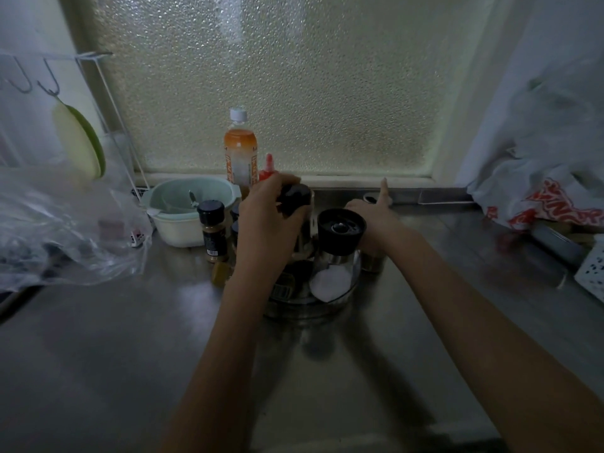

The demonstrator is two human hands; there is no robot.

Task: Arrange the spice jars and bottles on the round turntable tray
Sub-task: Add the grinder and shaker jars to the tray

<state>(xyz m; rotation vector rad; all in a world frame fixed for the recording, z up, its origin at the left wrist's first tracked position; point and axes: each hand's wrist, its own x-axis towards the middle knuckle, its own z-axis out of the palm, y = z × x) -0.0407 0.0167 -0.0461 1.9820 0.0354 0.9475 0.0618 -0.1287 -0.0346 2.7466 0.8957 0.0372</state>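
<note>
Head view, dim kitchen. My left grip (pixel 273 210) is clenching around a black-capped jar (pixel 294 198), holding it upright over the far side of the tray (pixel 307 308). My right hand (pixel 372 217) is reaching behind the grinder (pixel 340 243), resting on a small jar (pixel 372 261) just beside the tray's right edge, with one finger pointing straight up; whether this grip is closing on that jar I cannot tell, since the grinder is hiding the palm. The grinder, black-topped with white salt in its glass base, is standing on the tray's near right. The tray is sitting on the steel tabletop (pixel 98 338) between my forearms. Left of the tray, a brown spice jar (pixel 213 230) is standing upright, with more dark-capped jars partly hidden behind my left wrist. A pale bowl (pixel 183 207) is sitting farther left. An orange bottle (pixel 240 152) and a red-capped bottle (pixel 268 168) are standing by the frosted window (pixel 294 76).
</note>
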